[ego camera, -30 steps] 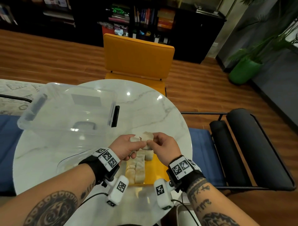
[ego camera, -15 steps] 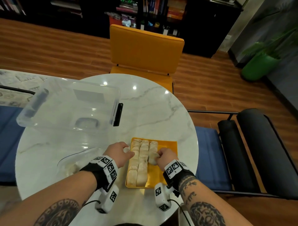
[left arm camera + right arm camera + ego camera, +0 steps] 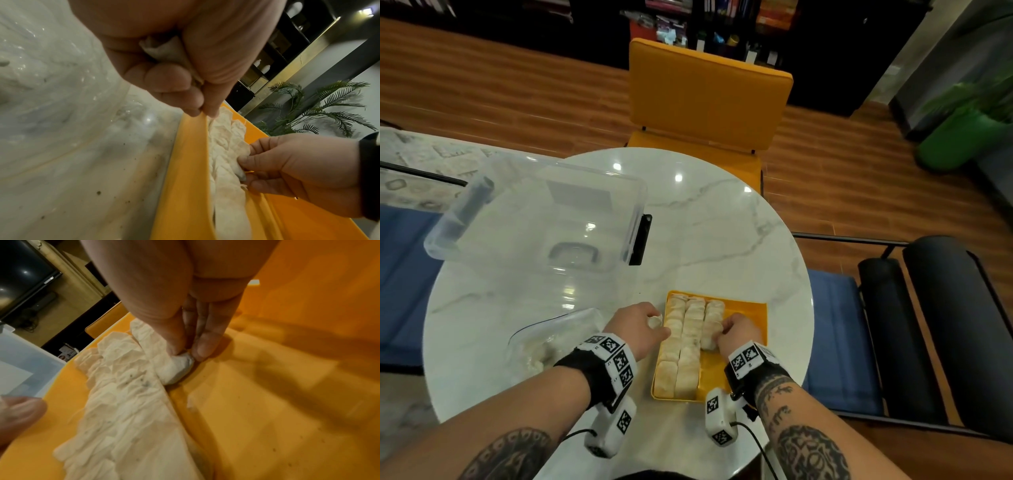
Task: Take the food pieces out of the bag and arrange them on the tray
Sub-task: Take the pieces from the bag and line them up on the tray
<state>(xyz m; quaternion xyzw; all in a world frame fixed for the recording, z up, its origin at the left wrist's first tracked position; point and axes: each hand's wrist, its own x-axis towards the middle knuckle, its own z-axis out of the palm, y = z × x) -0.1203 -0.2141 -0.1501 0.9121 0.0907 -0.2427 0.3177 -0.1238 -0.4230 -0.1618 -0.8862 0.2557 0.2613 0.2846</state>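
Both hands dropped lower; fingers [image 3: 202,344] pinch pale crumpled piece [image 3: 176,369] onto orange tray [image 3: 758,308].

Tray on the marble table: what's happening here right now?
A person is lining pale food pieces up in rows on the orange tray. The right hand pinches a food piece and sets it at the near end of the short third row. The left hand holds another piece by the tray's left edge. The clear bag lies to the left.
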